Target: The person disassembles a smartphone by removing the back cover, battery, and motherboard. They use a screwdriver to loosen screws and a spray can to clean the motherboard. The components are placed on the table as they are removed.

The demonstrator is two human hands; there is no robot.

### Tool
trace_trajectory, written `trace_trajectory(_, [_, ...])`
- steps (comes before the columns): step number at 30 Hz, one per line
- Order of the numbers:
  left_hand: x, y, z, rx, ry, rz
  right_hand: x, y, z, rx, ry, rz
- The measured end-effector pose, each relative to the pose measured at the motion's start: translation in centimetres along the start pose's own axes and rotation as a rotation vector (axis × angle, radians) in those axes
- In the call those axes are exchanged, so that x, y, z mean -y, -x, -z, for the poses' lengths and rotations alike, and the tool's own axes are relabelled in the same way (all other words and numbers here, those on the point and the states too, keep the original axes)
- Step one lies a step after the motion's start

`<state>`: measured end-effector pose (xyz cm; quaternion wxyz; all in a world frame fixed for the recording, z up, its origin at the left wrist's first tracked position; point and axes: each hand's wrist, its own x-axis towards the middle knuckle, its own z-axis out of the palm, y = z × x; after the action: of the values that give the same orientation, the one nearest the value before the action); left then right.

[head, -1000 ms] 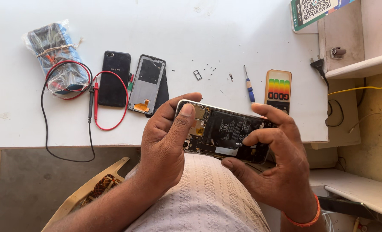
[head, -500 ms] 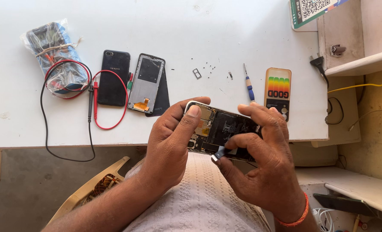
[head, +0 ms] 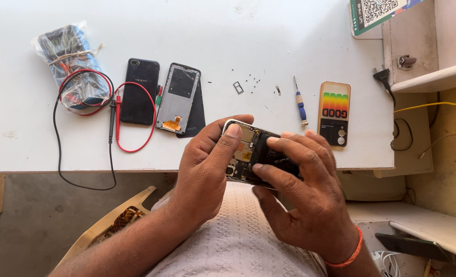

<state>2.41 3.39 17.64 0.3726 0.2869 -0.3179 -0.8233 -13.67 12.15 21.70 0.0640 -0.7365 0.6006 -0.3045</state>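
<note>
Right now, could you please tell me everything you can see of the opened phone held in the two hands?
The opened phone has its back cover off, baring a dark inside with gold-coloured shields and a pale metallic frame with rounded corners. It lies roughly level, lengthwise across the view, above the person's lap at the near edge of the white table. The left hand grips its left end, thumb on the shields; the right hand covers its right half, fingers spread over the inside. Its screen side is hidden.
</note>
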Motion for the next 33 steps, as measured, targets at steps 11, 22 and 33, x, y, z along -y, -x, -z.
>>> trace_trajectory(11, [0.2,-0.9,0.7,-0.054,-0.015,-0.015,-3.1,0.2,1.0,0.221,-0.605,-0.529])
trace_trajectory(22, [1.0,-2.7,1.2,-0.075,0.160,0.105,-3.5,1.9,-4.3,-0.252,-0.417,-0.387])
trace_trajectory(33, [1.1,-2.2,1.2,0.079,0.387,0.074,-3.8,2.5,-4.7,-0.390,-0.349,-0.307])
